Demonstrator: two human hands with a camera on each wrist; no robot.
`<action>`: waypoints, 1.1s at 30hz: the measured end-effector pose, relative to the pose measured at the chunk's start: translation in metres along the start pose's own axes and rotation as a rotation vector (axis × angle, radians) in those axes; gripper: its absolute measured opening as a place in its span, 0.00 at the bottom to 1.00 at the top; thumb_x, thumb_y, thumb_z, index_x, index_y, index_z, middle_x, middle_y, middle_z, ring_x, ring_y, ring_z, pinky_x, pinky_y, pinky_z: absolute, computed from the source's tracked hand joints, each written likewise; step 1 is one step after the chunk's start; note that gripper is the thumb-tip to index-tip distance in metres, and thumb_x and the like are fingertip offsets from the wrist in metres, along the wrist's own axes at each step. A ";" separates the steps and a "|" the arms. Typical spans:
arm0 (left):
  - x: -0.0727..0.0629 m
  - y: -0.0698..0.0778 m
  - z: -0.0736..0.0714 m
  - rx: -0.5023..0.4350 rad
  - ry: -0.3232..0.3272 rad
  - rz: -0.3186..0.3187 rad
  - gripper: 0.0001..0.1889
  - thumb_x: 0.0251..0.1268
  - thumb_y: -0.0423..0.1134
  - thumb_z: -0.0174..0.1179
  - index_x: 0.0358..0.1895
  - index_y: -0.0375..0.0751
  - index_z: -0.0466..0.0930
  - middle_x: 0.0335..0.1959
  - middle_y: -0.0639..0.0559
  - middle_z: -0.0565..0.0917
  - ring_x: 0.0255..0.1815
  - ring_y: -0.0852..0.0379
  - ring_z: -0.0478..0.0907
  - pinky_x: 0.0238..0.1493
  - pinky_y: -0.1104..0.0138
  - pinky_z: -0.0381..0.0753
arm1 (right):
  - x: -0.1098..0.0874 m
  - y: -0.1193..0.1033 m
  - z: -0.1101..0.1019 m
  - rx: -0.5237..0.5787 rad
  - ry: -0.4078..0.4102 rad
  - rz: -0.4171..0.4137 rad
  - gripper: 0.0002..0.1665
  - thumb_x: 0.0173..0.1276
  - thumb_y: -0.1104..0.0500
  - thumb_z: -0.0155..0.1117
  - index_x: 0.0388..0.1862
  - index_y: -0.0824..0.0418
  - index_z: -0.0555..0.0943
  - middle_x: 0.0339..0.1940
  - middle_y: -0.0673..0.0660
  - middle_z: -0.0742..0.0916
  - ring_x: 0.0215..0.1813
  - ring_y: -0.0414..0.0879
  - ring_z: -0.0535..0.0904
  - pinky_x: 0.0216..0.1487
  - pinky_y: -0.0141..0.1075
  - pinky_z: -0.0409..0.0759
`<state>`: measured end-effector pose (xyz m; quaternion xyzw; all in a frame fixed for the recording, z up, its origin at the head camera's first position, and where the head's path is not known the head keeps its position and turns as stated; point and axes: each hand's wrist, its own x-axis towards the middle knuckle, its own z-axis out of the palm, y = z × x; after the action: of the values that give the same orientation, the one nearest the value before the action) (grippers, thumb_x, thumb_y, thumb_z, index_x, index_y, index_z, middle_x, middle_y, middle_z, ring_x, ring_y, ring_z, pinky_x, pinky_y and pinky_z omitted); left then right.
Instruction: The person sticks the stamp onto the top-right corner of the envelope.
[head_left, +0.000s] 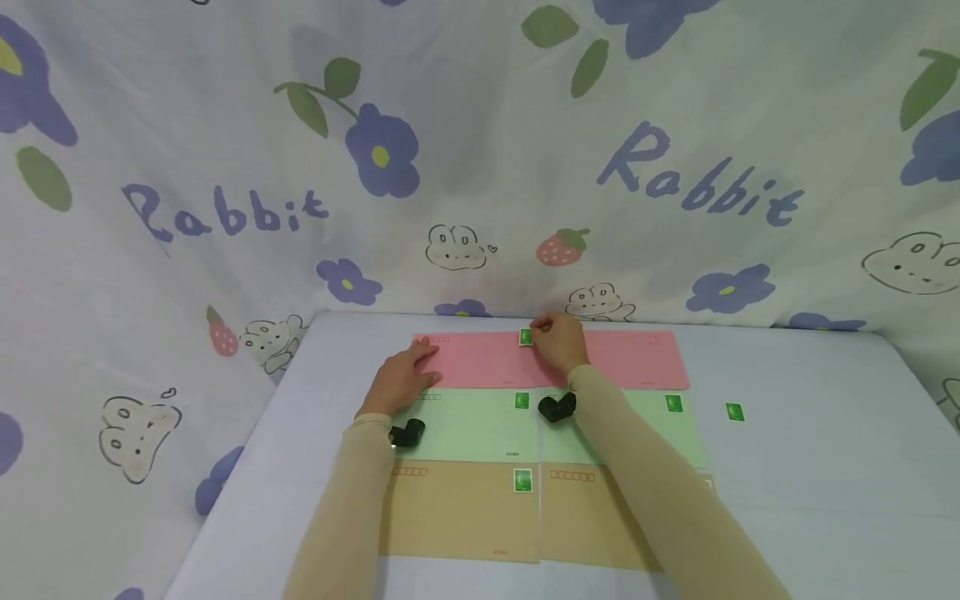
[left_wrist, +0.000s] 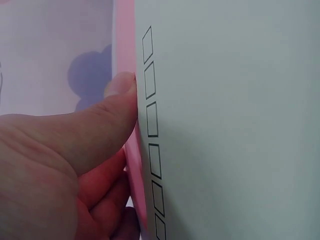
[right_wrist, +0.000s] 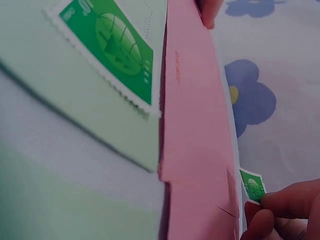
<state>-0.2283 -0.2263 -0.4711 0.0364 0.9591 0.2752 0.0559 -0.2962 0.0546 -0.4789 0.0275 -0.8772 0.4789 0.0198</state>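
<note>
Between the thumb and fingertips of my right hand is a small green postage stamp. In the head view this stamp lies over the upper right corner of the left pink envelope. Whether it touches the paper I cannot tell. My left hand rests at that envelope's left end, the thumb on its lower part and the fingers spread toward the top. A second pink envelope continues to the right, partly behind my right hand.
Nearer me lie two green envelopes, each with a stamp at its upper right. Two brown envelopes lie closest, the right one partly under my sleeve. One loose stamp lies on the white table. A printed cloth hangs behind.
</note>
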 end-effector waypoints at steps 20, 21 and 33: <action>0.000 0.001 0.001 0.007 0.001 0.002 0.31 0.71 0.42 0.64 0.74 0.42 0.68 0.79 0.45 0.58 0.77 0.37 0.57 0.75 0.45 0.58 | 0.005 -0.003 0.003 -0.073 -0.036 0.016 0.08 0.67 0.61 0.65 0.41 0.64 0.87 0.41 0.60 0.88 0.45 0.54 0.81 0.51 0.46 0.80; 0.000 0.001 0.001 0.008 0.003 0.003 0.31 0.71 0.42 0.64 0.74 0.42 0.68 0.79 0.45 0.58 0.77 0.37 0.57 0.75 0.45 0.58 | 0.005 -0.003 0.003 -0.076 -0.037 0.017 0.08 0.68 0.61 0.65 0.41 0.64 0.87 0.40 0.60 0.88 0.45 0.54 0.81 0.51 0.46 0.80; 0.000 0.001 0.001 0.003 0.000 -0.014 0.31 0.70 0.42 0.64 0.75 0.43 0.68 0.79 0.46 0.57 0.78 0.37 0.56 0.75 0.45 0.58 | 0.009 -0.003 0.005 -0.121 -0.048 0.023 0.08 0.69 0.61 0.65 0.41 0.63 0.87 0.40 0.59 0.87 0.44 0.54 0.80 0.51 0.45 0.80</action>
<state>-0.2282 -0.2246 -0.4714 0.0299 0.9597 0.2735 0.0578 -0.3045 0.0488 -0.4782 0.0275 -0.9051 0.4243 -0.0051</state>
